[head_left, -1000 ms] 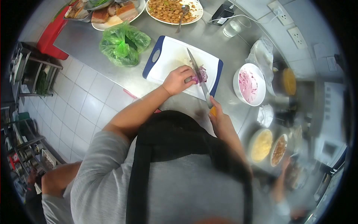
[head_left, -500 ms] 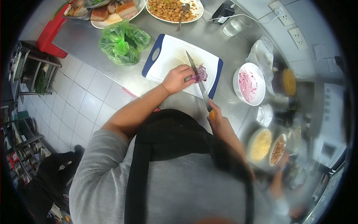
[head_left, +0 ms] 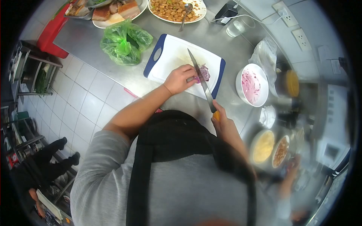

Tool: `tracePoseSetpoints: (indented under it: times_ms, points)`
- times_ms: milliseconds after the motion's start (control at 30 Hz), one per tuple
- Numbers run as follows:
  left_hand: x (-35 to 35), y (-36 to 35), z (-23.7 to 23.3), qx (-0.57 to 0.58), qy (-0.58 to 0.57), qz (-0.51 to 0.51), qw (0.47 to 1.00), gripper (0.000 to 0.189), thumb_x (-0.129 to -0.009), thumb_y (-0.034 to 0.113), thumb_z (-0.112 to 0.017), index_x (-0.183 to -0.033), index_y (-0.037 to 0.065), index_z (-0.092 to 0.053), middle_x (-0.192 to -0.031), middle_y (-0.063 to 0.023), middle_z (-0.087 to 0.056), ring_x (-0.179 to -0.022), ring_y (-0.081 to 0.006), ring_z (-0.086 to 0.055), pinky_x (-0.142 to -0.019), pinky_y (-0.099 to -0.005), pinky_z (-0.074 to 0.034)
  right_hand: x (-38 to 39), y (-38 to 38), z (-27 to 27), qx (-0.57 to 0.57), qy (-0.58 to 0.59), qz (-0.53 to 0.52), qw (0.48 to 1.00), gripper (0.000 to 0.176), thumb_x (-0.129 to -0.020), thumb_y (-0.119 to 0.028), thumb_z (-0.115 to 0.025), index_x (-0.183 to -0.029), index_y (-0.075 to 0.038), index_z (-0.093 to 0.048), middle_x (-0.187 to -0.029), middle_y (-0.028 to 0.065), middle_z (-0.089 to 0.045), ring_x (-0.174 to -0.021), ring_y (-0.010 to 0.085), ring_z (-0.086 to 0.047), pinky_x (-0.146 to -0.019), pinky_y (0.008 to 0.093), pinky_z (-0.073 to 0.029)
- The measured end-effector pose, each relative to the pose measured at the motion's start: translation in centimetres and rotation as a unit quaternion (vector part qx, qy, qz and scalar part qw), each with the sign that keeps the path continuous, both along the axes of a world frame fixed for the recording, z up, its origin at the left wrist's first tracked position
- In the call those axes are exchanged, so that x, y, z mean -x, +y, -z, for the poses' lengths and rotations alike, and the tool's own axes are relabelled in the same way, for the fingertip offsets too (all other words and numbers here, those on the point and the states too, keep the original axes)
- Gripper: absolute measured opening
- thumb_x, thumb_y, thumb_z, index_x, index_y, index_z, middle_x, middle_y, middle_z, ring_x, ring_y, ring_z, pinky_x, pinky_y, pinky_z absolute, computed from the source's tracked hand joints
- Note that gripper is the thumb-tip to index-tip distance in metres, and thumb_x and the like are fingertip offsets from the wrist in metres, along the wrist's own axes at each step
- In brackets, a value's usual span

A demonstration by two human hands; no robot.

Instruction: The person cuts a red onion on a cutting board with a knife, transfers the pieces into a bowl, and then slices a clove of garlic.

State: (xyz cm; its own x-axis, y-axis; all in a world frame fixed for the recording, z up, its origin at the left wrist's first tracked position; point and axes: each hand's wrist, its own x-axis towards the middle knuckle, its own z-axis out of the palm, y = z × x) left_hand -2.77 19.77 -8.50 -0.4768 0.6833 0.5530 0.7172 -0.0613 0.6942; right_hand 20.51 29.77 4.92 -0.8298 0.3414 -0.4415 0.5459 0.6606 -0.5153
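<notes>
On the white cutting board [head_left: 173, 47] with blue ends, my left hand [head_left: 181, 79] presses a piece of red onion [head_left: 197, 79], its fingers curled against it. My right hand [head_left: 225, 122] grips the yellow handle of a long knife [head_left: 201, 77]. The blade lies beside my left fingertips, its tip pointing away from me. Chopped purple onion [head_left: 204, 72] lies just right of the blade. To the right of the board stands a white bowl [head_left: 252, 86] with pink onion slices inside.
A green plastic bag [head_left: 122, 45] is left of the board. Plates of meat [head_left: 127, 10] and brown cubes [head_left: 171, 11] stand behind. A glass [head_left: 235, 28] is at the back. Bowls of yellow food [head_left: 263, 147] and brown food [head_left: 281, 151] stand right, near another person's arm [head_left: 289, 177]. Another person [head_left: 49, 162] is at left.
My right hand and the knife have shifted slightly, towards me and to the right. My left hand stays in place. The person at left has moved, and both feet now show.
</notes>
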Motion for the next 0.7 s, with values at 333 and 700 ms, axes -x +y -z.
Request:
tracePoseSetpoints:
  times_ms: [333,700]
  points:
    - [0.1,0.0,0.1,-0.003,0.023,-0.01,1.0,0.02,-0.07,0.008,-0.079,-0.087,0.007,-0.068,-0.094,-0.007,-0.065,-0.087,-0.0258,-0.065,-0.075,-0.0341,-0.055,-0.1,0.3,2.3,-0.021,0.028,-0.018,0.999,0.059,-0.097,-0.017,-0.053,-0.148,-0.019,-0.024,-0.081,0.0301,-0.064,-0.079,0.0501,-0.062,-0.069,0.0545,-0.047]
    - [0.2,-0.1,-0.1,-0.001,0.017,-0.006,1.0,0.02,-0.071,0.007,-0.078,-0.088,0.007,-0.068,-0.093,-0.0067,-0.065,-0.088,-0.0257,-0.065,-0.076,-0.0342,-0.055,1.8,1.0,1.4,0.004,0.033,-0.01,0.999,0.057,-0.098,-0.017,-0.05,-0.149,-0.02,-0.023,-0.087,0.0314,-0.064,-0.084,0.0511,-0.061,-0.074,0.0558,-0.045]
